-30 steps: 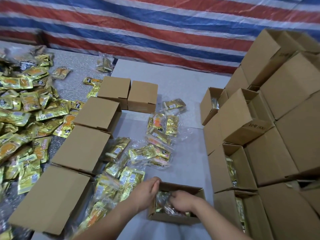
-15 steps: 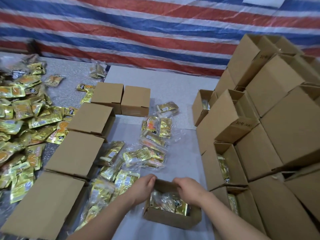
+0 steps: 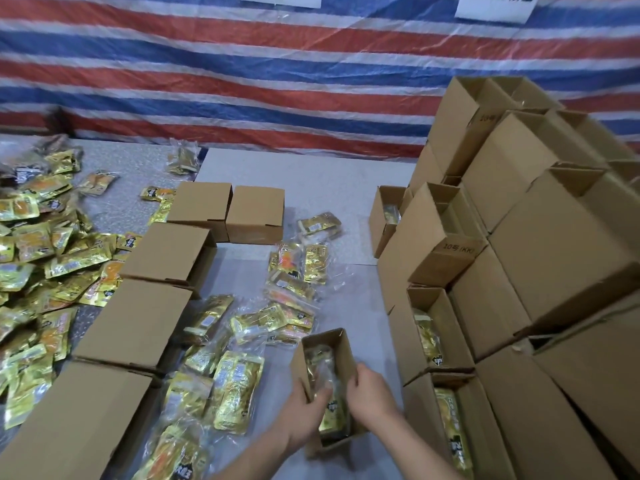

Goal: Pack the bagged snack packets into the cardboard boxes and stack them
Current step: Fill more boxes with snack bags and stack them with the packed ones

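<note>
Cardboard box (image 3: 337, 344), small, open-topped, head view: I hold it near the table's front edge between both hands. Left hand (image 3: 304, 412) wraps the left wall, fingers curled over the rim; right hand (image 3: 369, 393) grips the right wall, likely to turn it for stacking. Bagged snack packets (image 3: 329, 393) sit inside. Loose bagged packets (image 3: 221, 382) lie just left, within reach; filled box stack (image 3: 485, 306) stands right.

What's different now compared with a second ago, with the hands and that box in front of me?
The small open box was turned from lying crosswise to pointing away. The left hand and right hand now grip its side walls, the bagged packets inside. The box stack and loose packets stayed put.
</note>
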`<state>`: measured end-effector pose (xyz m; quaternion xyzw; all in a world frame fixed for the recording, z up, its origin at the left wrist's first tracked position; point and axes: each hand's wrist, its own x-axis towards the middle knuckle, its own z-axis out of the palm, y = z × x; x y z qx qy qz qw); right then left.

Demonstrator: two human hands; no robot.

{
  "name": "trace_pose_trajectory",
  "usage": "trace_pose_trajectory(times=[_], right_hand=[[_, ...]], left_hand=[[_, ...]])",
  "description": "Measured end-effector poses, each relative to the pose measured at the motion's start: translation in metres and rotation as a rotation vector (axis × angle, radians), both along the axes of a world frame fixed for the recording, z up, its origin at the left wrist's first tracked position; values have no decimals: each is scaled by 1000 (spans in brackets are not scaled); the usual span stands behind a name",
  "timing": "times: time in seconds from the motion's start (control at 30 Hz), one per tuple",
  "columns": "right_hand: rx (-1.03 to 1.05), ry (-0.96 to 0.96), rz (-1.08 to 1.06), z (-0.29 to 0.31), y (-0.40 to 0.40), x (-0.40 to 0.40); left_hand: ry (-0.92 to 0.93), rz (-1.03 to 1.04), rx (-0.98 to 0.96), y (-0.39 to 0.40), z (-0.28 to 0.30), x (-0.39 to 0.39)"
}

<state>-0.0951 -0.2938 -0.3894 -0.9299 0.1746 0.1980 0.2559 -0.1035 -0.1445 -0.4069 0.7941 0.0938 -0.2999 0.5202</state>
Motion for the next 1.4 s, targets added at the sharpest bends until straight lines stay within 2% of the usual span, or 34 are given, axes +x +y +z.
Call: trace_pose_trajectory(times=[0.1, 0.2, 0.33, 0.43, 0.57, 0.7, 0.87, 1.27, 1.4], right_hand=[[-35, -17, 67, 9, 0, -6], [-50, -139, 75, 41, -13, -2], [-87, -396, 34, 110, -45, 8], [-143, -491, -15, 156, -74, 12], [-206, -580, -94, 189, -111, 13], [-234, -562, -146, 197, -135, 14], [-99, -473, -207, 190, -138, 9], [-114, -391, -176, 168, -151, 29], [-104, -398, -181, 156, -152, 33]], left_hand=[[50, 26, 58, -9, 7, 2], [-14, 0, 92, -16, 39, 15], [-142, -42, 23, -45, 105, 47], [-234, -66, -17, -76, 151, 65], [-204, -138, -58, -122, 179, 79], [-95, -157, -146, -161, 180, 84], [-49, -152, -143, -188, 175, 85], [-103, -286, -48, -214, 163, 97], [-56, -275, -92, -216, 156, 96]])
